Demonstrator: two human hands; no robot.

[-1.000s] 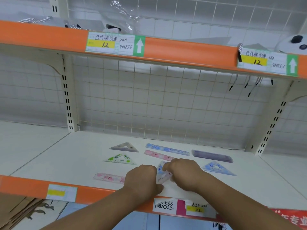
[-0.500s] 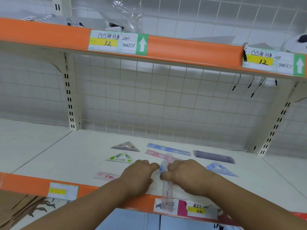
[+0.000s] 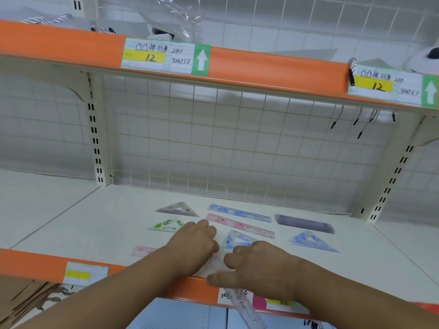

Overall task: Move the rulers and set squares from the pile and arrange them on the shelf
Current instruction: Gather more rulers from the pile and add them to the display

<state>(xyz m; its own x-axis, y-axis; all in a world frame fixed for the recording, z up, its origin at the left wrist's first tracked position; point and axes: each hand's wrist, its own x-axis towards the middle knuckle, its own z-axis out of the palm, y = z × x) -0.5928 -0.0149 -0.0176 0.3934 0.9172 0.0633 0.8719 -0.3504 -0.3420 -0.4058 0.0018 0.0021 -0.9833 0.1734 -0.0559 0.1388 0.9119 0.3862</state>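
A clear ruler (image 3: 244, 307) is being gripped by the right hand (image 3: 261, 264), with fingers and thumb curled over its upper end. Its lower end is being left to jut out below that hand, past the orange front edge of the shelf (image 3: 95, 222). The left hand (image 3: 192, 245) is being rested knuckles-up on the shelf just beside the right one, the two being kept nearly touching. Its fingers are being curled under, but whether anything is being held in them cannot be told. Just beyond the right hand's knuckles a blue set square (image 3: 237, 239) is lying flat, and further beyond it a pink ruler (image 3: 240, 225) and a blue ruler (image 3: 240, 212) are lying side by side. Out to the right of the right hand a second blue set square (image 3: 311, 242) is lying, with a purple pack (image 3: 304, 223) behind it. Beyond and to the left of the left hand a green set square (image 3: 166, 225) and a grey set square (image 3: 178, 208) are lying apart, while a short pink ruler (image 3: 142, 250) is being partly covered by the left wrist.
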